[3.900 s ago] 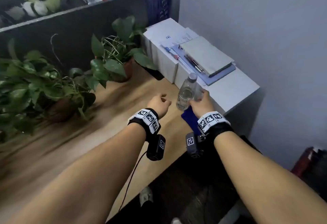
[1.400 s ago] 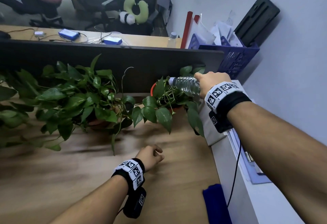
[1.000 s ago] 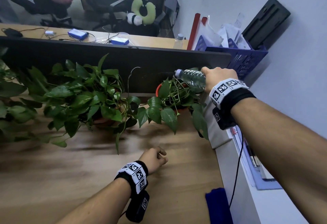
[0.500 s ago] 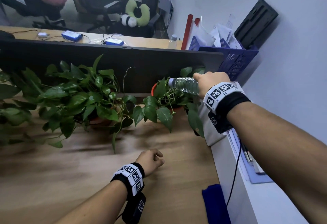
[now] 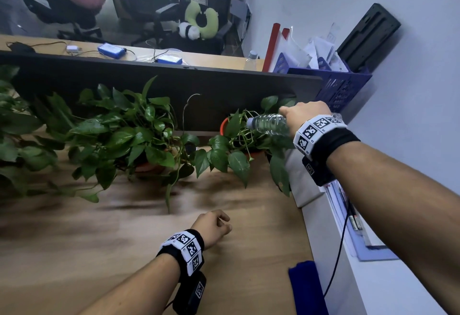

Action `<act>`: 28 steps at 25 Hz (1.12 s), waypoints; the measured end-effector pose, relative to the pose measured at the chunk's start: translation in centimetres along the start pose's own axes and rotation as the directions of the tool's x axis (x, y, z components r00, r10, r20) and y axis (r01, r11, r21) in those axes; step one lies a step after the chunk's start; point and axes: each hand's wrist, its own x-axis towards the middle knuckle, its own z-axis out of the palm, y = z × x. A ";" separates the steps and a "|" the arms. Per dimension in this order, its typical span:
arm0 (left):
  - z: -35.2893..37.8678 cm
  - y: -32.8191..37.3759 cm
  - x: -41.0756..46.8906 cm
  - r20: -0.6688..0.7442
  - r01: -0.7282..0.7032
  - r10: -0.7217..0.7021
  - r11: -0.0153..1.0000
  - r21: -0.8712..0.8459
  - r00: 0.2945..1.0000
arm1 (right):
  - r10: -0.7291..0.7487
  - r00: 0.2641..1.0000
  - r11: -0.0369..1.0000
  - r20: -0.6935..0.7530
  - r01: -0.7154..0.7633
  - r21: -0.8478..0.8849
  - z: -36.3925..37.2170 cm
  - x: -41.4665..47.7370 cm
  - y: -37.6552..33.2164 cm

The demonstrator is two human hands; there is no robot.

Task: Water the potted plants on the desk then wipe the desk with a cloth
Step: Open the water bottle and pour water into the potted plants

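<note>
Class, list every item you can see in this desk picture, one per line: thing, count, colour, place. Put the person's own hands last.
Potted plants: at least two, green leaves, orange-red pots, back of desk along the divider.
Water bottle: one, clear, tipped over the right-hand pot.
Cloth: one, dark blue, near right corner of desk.
Desk: one, wood brown.
Divider: one, black, behind the plants.
Crate: one, blue, holding papers, far right by the wall.
Neck pillow: one, green, on a chair beyond.
Small boxes: two, blue, on the far desk.
Left hand: loosely closed, empty, resting on the desk.
Right hand: grip closed around the bottle.
</note>
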 end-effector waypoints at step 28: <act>-2.6 3.2 3.7 0.020 -0.088 0.092 0.982 -0.166 0.996 | 0.331 0.940 0.754 0.084 -0.317 0.576 2.9 -0.6 -2.0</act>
